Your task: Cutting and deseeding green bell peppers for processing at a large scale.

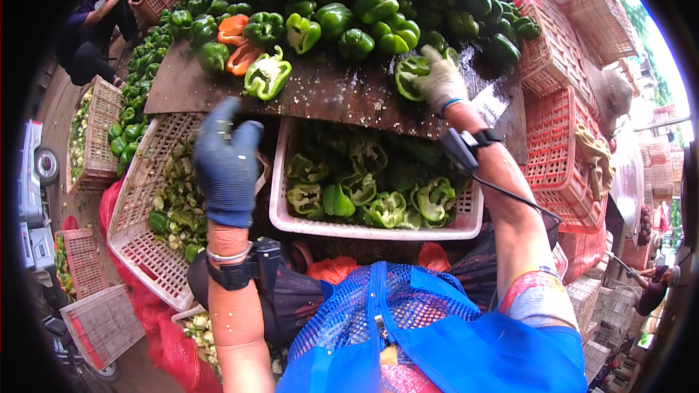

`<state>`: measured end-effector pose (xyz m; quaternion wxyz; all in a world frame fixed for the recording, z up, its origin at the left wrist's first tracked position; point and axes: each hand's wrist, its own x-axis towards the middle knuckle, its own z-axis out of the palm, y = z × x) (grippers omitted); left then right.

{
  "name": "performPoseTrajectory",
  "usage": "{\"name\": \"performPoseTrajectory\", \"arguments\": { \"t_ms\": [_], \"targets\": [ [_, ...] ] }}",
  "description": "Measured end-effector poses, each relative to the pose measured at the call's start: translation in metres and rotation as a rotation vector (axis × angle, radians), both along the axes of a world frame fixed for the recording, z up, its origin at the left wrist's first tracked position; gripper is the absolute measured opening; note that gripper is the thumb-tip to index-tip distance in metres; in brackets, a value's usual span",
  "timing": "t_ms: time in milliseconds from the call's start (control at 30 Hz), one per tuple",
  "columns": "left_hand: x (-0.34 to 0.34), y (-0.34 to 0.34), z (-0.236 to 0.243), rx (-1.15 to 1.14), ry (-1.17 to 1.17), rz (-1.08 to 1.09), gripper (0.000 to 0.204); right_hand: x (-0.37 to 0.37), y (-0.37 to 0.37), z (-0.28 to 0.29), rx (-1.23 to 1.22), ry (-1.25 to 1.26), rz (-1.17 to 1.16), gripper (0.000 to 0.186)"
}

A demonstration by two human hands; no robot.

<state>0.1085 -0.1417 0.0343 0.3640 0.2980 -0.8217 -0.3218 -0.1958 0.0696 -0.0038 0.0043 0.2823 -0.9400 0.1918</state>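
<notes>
My right hand [442,81], in a pale glove, closes on a cut green bell pepper [409,78] at the front of the wooden board [335,98]. Over the gap between two crates is my left hand [227,164] in a blue glove, its thumb and forefinger apart and nothing visible between them. A halved green pepper [266,75] lies on the board ahead of it, beside orange pepper pieces [239,47]. Below the board's edge, a white crate [378,234] holds several opened green pepper halves [386,207].
Whole green peppers [335,18] are heaped across the back of the board. At left, a pale crate [149,258] contains pepper cores and scraps. Red crates [557,153] stand close on the right. One person [91,25] works at far left, another [655,287] at far right.
</notes>
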Motion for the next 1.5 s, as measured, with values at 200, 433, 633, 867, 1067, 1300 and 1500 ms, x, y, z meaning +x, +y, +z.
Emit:
{"name": "performPoseTrajectory", "arguments": {
  "t_ms": [200,433,633,867,1067,1300,1500],
  "targets": [
    [-0.029,0.028,-0.017,0.157,-0.043,-0.167,0.033,0.084,-0.001,-0.006,-0.218,-0.259,0.288,0.056],
    [-0.054,0.049,-0.021,0.141,-0.140,-0.312,0.036,-0.025,0.031,-0.012,-0.078,0.213,-0.146,0.059],
    [-0.068,0.052,-0.025,0.265,-0.122,-0.413,0.051,-0.042,0.046,-0.016,0.009,-0.016,-0.017,0.044],
    [-0.086,0.072,-0.016,0.353,-0.151,-0.889,0.067,0.085,0.057,0.058,-0.321,-1.025,0.370,0.044],
    [-0.067,0.107,-0.014,0.191,-0.127,-0.516,0.028,0.143,0.045,0.018,-1.417,-1.583,0.163,0.057],
    [-0.042,0.094,-0.015,0.211,0.019,-0.553,0.048,0.157,0.048,0.013,-1.188,-1.474,0.014,0.041],
    [-0.042,0.099,-0.012,-0.240,-0.199,-0.588,0.047,0.175,0.036,0.037,-0.726,-1.148,-0.006,0.040]
  ]
}}
